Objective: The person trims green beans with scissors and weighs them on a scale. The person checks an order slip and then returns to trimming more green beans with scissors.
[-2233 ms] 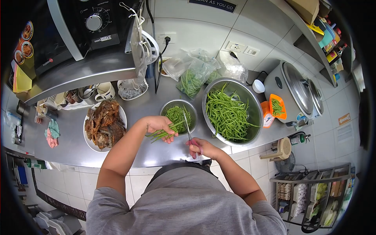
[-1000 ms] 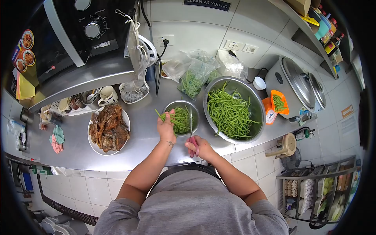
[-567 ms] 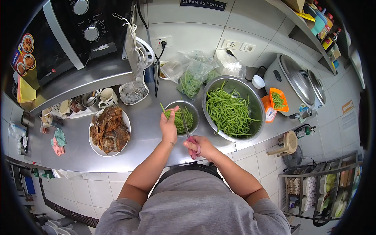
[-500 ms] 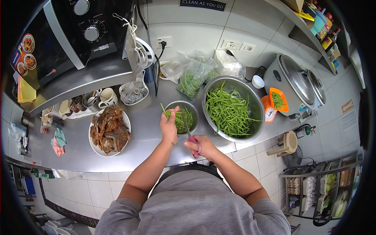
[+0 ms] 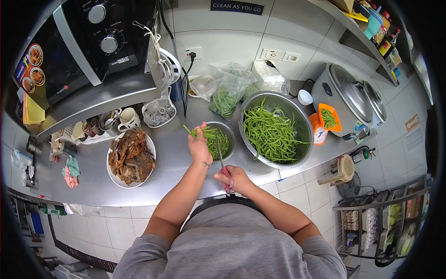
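Note:
My left hand [image 5: 200, 145] is closed around a small bunch of green beans [image 5: 207, 132] above the left part of a small steel bowl [image 5: 231, 153]. Cut bean pieces [image 5: 224, 143] lie in that bowl. In my right hand [image 5: 239, 179] is a pair of scissors [image 5: 225, 173] with pink handles, its blades pointing up over the bowl beside the bunch. Whether the blades touch the beans I cannot tell. Just right stands a large steel bowl [image 5: 307, 149] heaped with long whole green beans [image 5: 273, 130].
A white plate of fried fish [image 5: 131, 160] is on the counter at left, under the microwave [image 5: 93, 46] shelf. Plastic bags of greens [image 5: 226, 100] lie behind the bowls. An orange kitchen scale [image 5: 319, 132] and a rice cooker [image 5: 341, 93] stand at right.
My left hand has shifted slightly left with the beans, which now stick out further to the left. The scissors stay in my right hand, which has dropped slightly.

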The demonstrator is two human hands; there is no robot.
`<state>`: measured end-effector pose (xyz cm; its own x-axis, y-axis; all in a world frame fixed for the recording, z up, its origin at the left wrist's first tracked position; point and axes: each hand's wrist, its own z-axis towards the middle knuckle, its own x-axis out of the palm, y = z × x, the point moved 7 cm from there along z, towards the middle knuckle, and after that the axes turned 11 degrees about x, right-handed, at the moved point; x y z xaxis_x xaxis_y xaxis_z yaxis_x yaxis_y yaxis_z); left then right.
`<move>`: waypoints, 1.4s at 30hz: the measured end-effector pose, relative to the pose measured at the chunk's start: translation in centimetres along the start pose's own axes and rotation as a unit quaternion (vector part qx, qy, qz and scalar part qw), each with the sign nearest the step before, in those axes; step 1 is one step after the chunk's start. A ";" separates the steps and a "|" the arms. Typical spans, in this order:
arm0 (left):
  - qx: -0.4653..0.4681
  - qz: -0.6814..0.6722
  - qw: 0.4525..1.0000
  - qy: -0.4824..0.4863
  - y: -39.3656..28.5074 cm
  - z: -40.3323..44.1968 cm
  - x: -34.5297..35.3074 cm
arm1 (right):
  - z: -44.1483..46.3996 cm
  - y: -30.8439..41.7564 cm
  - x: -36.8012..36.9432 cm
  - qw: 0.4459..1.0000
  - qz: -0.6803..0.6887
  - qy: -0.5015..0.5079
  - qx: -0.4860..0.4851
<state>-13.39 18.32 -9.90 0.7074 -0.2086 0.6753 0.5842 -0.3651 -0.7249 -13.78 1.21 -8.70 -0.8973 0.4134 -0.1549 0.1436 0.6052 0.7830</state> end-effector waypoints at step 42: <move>0.076 0.002 0.992 0.105 2.5 -1.7 4.7 | -1.3 -0.7 -6.1 0.995 -0.027 0.084 -0.035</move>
<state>-9.27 14.92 -8.35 0.6211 -0.3998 0.6741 0.6454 -0.2269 -0.7293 -8.98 -2.64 -7.56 -0.9608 0.2586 -0.0997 0.0692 0.5722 0.8172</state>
